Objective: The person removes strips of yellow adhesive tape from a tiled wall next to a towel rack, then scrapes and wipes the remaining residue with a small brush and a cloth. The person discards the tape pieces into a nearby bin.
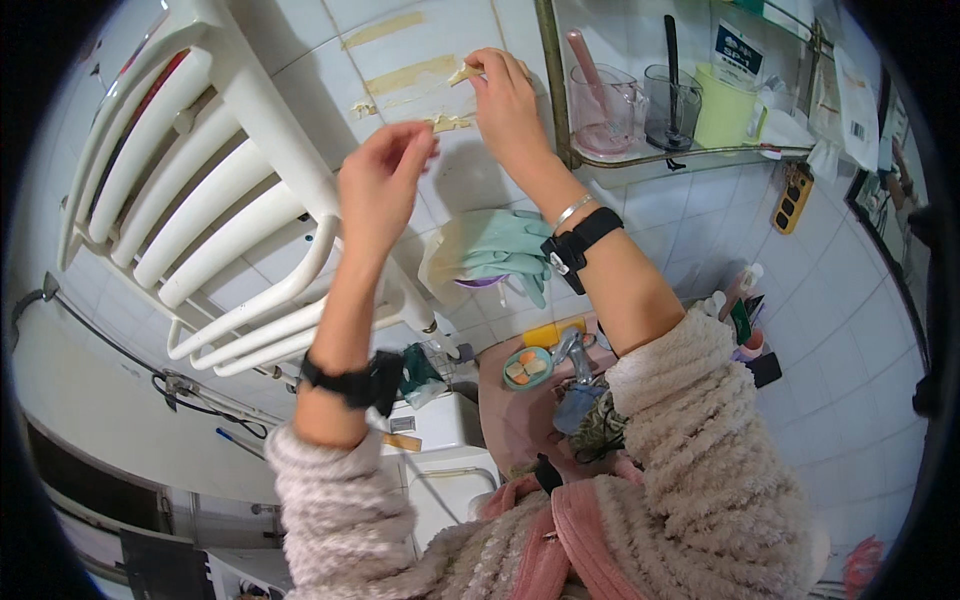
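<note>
Yellowed strips of old adhesive tape stick to the white wall tiles: an upper strip [384,30], a middle strip [409,75] and a ragged lower remnant [454,122]. My right hand [504,97] pinches a small torn tape piece [462,74] at the right end of the middle strip. Just below the strips is my left hand [382,176], slightly blurred, with its fingers curled toward the thumb beside the lower remnant. Whether anything sits between those fingertips is hidden. A small tape scrap [364,109] clings to the tile left of the remnant.
A white towel radiator [225,142] stands close on the left. At right, a glass shelf [690,157] holds a pink cup [600,112], a dark cup [667,112] and a green mug [724,109]. Rubber gloves [502,244] hang below my hands, above a pink washbasin [510,420].
</note>
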A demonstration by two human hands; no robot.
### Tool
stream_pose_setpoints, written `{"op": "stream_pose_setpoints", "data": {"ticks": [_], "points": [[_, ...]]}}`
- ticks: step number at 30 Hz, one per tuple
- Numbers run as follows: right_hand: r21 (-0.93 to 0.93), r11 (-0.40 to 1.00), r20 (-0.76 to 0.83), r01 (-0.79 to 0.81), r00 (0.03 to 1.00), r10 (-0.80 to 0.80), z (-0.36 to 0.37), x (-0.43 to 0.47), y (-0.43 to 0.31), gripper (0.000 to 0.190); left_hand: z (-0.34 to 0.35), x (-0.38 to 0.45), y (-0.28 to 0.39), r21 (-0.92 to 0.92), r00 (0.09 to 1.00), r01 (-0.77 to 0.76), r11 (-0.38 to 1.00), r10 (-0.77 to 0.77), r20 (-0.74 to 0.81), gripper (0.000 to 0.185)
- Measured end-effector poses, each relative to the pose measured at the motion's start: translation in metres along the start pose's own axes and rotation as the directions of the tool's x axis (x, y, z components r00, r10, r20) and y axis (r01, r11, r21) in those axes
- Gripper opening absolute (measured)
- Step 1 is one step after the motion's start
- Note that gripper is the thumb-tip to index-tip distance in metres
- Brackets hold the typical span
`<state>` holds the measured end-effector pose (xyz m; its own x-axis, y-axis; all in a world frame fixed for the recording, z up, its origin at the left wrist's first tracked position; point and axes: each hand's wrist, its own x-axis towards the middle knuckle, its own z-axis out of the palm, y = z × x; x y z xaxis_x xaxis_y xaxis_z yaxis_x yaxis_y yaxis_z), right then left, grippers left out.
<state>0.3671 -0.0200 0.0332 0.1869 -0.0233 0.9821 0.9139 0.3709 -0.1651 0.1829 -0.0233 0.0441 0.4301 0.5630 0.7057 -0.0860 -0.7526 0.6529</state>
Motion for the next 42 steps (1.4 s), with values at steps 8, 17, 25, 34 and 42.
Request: {"op": "stream_pose_setpoints", "data": {"ticks": [8,17,25,34,42], "points": [[0.066,0.927,0.069,-0.368,0.929,0.364,-0.007,-0.002,-0.001,0.019,0.055,0.063,-0.03,0.619,0.854,-0.27,0.737,0.481,-0.2,0.016],[0.067,0.977,-0.109,-0.204,0.972,0.21,-0.001,-0.012,0.006,0.013,0.047,0.076,-0.043,0.824,0.733,-0.462,0.328,0.664,0.146,0.015],[0.095,0.964,-0.09,-0.248,0.962,0.256,0.002,-0.01,0.006,0.016,0.07,0.066,-0.039,0.746,0.858,-0.332,0.576,0.513,-0.014,0.012],[-0.052,0.985,0.061,-0.163,0.984,0.166,-0.004,0.001,-0.002,0.04,0.051,0.052,-0.03,0.617,0.886,-0.241,0.749,0.429,-0.175,0.016],[-0.2,0.98,0.112,-0.02,0.993,0.043,-0.006,0.014,0.003,0.029,0.044,0.036,-0.035,0.588,0.914,-0.173,0.79,0.351,-0.203,0.013]]}}
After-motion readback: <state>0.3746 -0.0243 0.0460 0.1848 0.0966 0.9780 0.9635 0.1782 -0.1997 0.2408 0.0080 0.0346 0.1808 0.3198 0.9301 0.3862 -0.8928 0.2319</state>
